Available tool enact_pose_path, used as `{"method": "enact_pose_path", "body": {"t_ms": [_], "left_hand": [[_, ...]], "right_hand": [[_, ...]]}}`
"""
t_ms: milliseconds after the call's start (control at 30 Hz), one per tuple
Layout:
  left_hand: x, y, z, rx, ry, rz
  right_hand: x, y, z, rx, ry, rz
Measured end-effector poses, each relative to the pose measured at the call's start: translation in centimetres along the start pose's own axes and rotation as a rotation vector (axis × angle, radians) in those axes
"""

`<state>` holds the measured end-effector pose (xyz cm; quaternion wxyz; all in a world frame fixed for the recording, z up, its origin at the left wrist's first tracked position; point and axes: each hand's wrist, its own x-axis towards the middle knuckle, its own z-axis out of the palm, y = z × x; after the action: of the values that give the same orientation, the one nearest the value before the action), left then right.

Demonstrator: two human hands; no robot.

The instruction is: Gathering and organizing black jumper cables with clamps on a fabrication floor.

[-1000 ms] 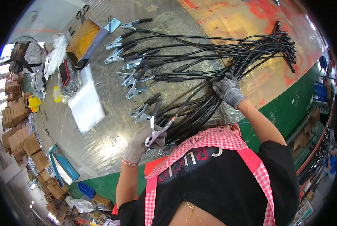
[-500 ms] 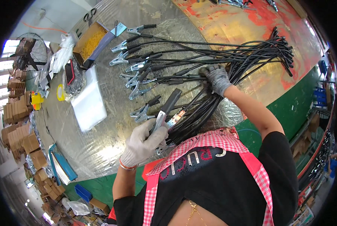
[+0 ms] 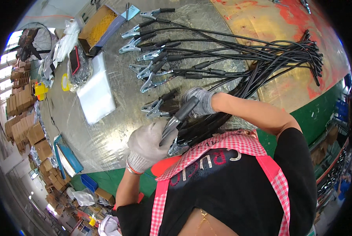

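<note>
My left hand (image 3: 148, 142), in a white glove, is closed around a metal spring clamp (image 3: 170, 128) with a black sleeved handle. My right hand (image 3: 199, 103), in a grey glove, is right behind that handle with its fingers curled; the handle covers the fingertips, and what they hold is hidden. Under and beside both hands runs a bundle of black cables (image 3: 207, 126) close to my apron. Another silver clamp (image 3: 155, 109) with black sleeves lies just beyond my left hand. Farther off, several cables (image 3: 278, 59) with silver clamps (image 3: 147, 83) at their left ends lie across the table.
Clear plastic bags (image 3: 97, 90) lie on the metal-topped table (image 3: 117, 141). At the back left stand a box of small yellow pieces (image 3: 99, 29) and a roll of yellow tape (image 3: 65, 82). A blue tray-like object (image 3: 68, 157) is at the table's left edge.
My right hand has moved left and nearer, off the spread cables, to beside the clamp in my left hand. The left hand keeps its hold on the clamp. The view has shifted slightly.
</note>
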<state>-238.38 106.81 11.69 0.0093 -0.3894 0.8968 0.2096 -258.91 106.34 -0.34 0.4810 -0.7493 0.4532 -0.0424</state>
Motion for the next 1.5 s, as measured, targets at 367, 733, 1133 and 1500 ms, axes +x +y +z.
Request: {"method": "enact_pose_path", "body": {"t_ms": [367,733,1133,1500], "left_hand": [[0.6,-3.6,1.4,-0.781,-0.301,-0.536],[2.7,-12.8,6.1,-0.191,0.038,-0.684],[9.3,-10.5,7.6,-0.625,-0.116,-0.568],[6.9,-9.0,9.0,-0.418,0.057,-0.484]], "right_hand": [[1.8,-3.9,4.3,-0.206,0.069,-0.067],[-5.6,11.0,-0.1,-0.408,0.659,0.578],[2.0,7.4,0.7,-0.124,0.607,0.35],[1.8,10.1,-0.3,0.337,0.84,0.303]]}}
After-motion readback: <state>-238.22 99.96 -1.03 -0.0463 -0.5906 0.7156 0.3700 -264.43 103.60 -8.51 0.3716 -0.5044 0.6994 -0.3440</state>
